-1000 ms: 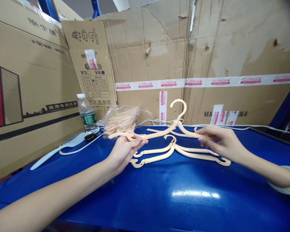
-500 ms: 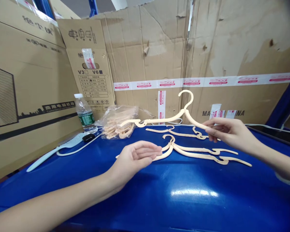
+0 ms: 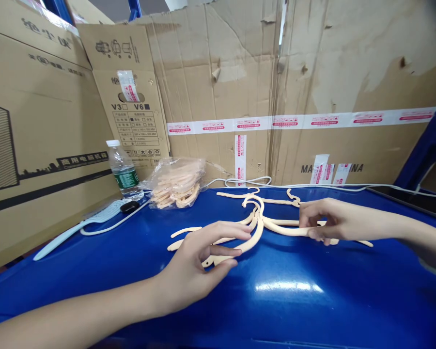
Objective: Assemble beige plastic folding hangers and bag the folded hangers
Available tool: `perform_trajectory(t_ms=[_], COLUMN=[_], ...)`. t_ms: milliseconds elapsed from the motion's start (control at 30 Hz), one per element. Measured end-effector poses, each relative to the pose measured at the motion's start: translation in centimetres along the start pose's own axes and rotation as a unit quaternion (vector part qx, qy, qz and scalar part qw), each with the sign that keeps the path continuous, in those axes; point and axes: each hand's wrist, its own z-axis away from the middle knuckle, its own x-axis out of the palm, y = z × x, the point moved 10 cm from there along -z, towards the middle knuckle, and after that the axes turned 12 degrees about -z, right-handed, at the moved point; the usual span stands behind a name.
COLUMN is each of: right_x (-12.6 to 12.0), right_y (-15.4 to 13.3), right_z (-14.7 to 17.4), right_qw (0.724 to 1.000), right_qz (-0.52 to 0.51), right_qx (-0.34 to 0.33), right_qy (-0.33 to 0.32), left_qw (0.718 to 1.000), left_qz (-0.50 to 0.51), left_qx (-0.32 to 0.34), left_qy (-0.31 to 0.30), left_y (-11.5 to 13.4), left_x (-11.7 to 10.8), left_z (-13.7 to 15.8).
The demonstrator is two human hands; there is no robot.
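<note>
A cream plastic clothes hanger (image 3: 258, 231) lies low over the blue table, on top of similar hangers. My right hand (image 3: 325, 220) pinches its right arm between thumb and fingers. Curved around its left arm, my left hand (image 3: 207, 254) has thumb and fingers apart; a piece of the hanger shows in the gap, and my fingers hide part of it. Beneath are other hangers, with a left arm tip (image 3: 185, 231) and a right tip (image 3: 365, 243) sticking out. Behind them lies one more hanger (image 3: 230, 195), partly covered by the front hooks and my right hand.
A clear bag of hangers (image 3: 176, 186) sits at the back, beside a water bottle (image 3: 125, 177). To the left lie a pale blue fly swatter (image 3: 60, 241) and a small black object (image 3: 130, 207). Cardboard (image 3: 218, 87) walls the back; a white cable (image 3: 312, 186) runs along it.
My right hand has lowered the raised hanger onto the others. My left hand has come slightly down and its fingers have spread around the hanger's left arm.
</note>
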Motion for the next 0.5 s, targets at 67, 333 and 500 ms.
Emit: perform_trajectory(t_ms=[67,333,500], right_x=[0.3,0.9,0.7], right_y=[-0.9,-0.5,0.6], right_z=[0.1,0.2,-0.1], right_qw=[0.996,0.99,0.988], right_qz=[0.075,0.14,0.152], right_qx=[-0.042,-0.003,0.006], right_qy=[-0.003,-0.009,0.014], left_qw=[1.0,0.916,0.862], left_qz=[-0.028,-0.354,-0.467], left_qx=[-0.002,0.151,0.166], left_qy=[-0.01,-0.109,-0.106], left_y=[-0.3,0.6,0.0], left_x=[0.3,2.6,2.7], left_z=[0.0,0.3,0.0])
